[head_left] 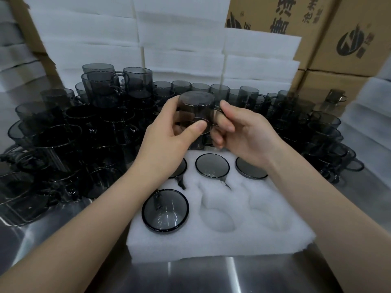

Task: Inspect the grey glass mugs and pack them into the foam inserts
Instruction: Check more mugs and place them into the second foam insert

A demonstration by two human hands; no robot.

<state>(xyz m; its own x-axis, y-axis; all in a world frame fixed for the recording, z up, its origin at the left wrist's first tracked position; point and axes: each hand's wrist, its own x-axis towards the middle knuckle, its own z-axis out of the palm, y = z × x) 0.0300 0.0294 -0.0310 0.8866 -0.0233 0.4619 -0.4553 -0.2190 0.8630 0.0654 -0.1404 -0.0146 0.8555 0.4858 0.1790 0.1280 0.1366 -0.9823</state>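
shiny metal table is holding a white foam insert below the hands. left hand is wrapping a grey glass mug, bottom up; right hand is pinching its handle, nearer the empty holes.

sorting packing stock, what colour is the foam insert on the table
White foam insert, clearest in the head view.

bare left grip, bare right grip

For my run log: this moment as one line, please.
step: inspecting | left hand: grips held mug | right hand: pinches its handle | foam insert: four mugs in, two pockets empty
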